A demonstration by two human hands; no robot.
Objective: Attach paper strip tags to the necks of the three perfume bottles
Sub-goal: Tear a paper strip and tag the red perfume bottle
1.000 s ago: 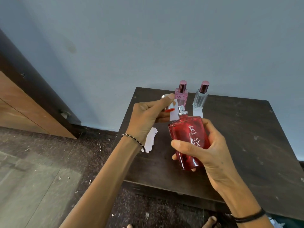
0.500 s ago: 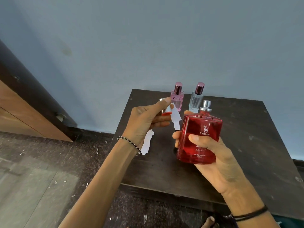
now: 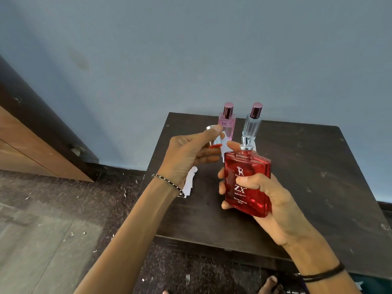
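Observation:
My right hand (image 3: 269, 200) grips a flat red perfume bottle (image 3: 247, 181) upright above the dark table (image 3: 307, 166); its silver spray neck (image 3: 246, 143) is bare, with no cap on. My left hand (image 3: 188, 153) pinches the bottle's silver cap with a red rim (image 3: 213, 139) between thumb and fingers, together with a white paper strip (image 3: 223, 150) that hangs beside the neck. At the table's back edge stand a pink bottle (image 3: 227, 123) and a clear bottle (image 3: 252, 122), both with dark metallic caps.
More white paper strips (image 3: 191, 181) lie on the table under my left wrist. A blue-grey wall rises right behind the table. A wooden cabinet (image 3: 31, 143) stands at the left, and the littered floor (image 3: 63, 230) lies below. Toes show at the bottom edge.
My right hand has turned the red bottle upright and brought it left, close to my left hand. My left hand has kept hold of the cap and the strip.

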